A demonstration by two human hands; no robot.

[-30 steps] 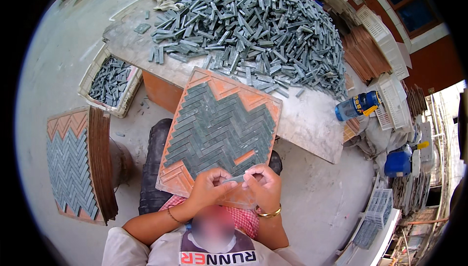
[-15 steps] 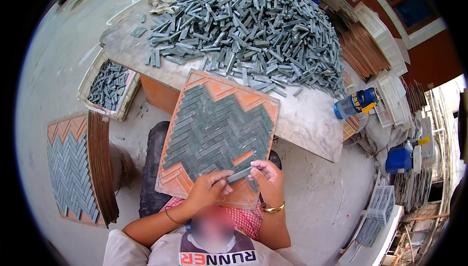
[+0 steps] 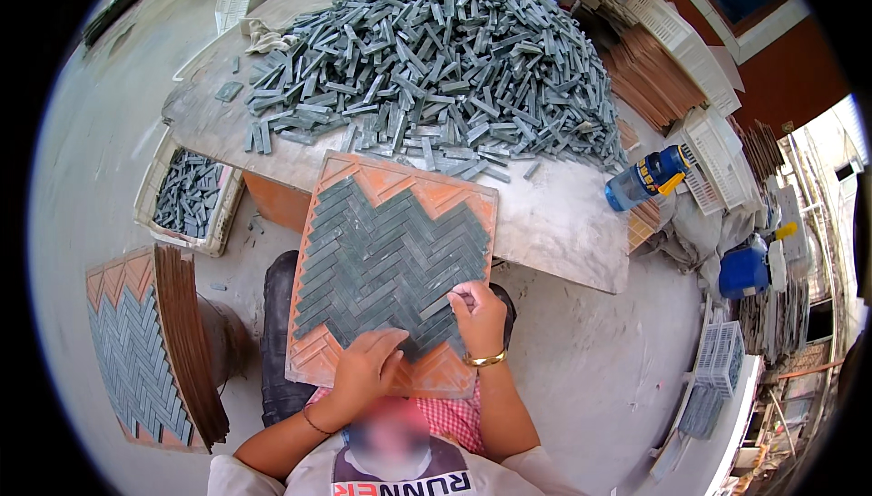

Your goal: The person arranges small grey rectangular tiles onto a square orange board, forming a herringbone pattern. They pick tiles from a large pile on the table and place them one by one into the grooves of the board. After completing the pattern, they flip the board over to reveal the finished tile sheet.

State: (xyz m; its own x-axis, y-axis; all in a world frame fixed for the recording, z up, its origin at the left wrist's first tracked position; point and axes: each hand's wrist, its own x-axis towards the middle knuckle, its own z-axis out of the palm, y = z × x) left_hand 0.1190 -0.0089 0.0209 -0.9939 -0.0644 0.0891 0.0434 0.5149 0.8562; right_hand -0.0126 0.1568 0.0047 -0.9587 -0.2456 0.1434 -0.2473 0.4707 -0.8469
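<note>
Shifted since the earlier frame: the right hand (image 3: pixel 480 322) and its strip (image 3: pixel 436 310), now over the gap in the herringbone (image 3: pixel 381 246), and the left hand (image 3: pixel 366 367), now apart from that strip. I see the right thumb and finger pinched at the strip's right end; the left hand is loosely spread at the pattern's lower edge, holding nothing that I can see. Whether it touches the board (image 3: pixel 315 343) I cannot tell. The board lies tilted over the lap, its upper end overlapping the table's (image 3: pixel 559 242) near edge. I judge the step in hand to be seating the strip; the next move calls for aligning it with its neighbours, pressing it flush and releasing. Fit is tight: strips border the gap, and the board's right rim runs just beside the right hand. Beyond, the pile (image 3: pixel 445 69) crowds the table's far part, with bare tabletop between it and the bottle (image 3: pixel 647 178). I find open floor (image 3: pixel 581 360) to the right; the crate (image 3: pixel 186 240) and stack (image 3: pixel 189 342) limit room to the left.
</note>
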